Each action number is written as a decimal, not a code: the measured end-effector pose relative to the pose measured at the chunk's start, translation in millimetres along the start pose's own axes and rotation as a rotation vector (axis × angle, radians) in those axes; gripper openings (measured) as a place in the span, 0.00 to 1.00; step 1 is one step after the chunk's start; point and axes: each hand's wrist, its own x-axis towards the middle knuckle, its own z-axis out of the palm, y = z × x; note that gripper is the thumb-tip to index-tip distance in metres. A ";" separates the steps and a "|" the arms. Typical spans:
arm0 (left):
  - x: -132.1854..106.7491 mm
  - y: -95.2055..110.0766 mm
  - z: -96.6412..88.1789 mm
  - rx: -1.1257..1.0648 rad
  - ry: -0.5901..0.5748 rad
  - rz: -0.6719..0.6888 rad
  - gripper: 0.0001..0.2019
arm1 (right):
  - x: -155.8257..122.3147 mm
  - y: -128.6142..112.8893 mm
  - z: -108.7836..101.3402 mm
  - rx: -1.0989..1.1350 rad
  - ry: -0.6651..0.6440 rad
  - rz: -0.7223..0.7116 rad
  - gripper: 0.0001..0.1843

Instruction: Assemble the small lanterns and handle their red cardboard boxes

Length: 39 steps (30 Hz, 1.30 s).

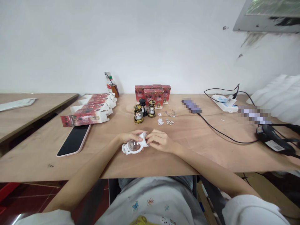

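A small white lantern with a clear globe (134,146) lies tilted on its side above the wooden table (199,150), held between both hands. My left hand (127,137) wraps round its far side, fingers curled. My right hand (159,140) pinches the lantern's end with fingers pressed together. Beyond my hands stand three little lanterns, two gold (138,114) and one black (142,105), with several small white and silver bits (167,121) scattered beside them.
Red boxes (152,93) stand at the back; flat open cartons (89,114) lie at left beside a phone with a pink case (73,140). A bottle (112,86) leans on the wall. At right lie a power strip (225,103), cables and a black glue gun (274,142).
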 end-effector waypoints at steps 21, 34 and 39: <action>3.8 5.7 4.6 0.035 -0.007 -0.016 0.24 | -5.0 0.4 7.8 0.197 0.044 0.531 0.05; 10.4 17.6 26.5 0.016 0.193 -0.133 0.25 | -4.0 16.9 16.7 0.754 0.058 1.188 0.04; 15.3 12.5 14.3 0.020 0.162 -0.172 0.26 | -0.4 18.9 14.0 1.001 0.180 1.333 0.07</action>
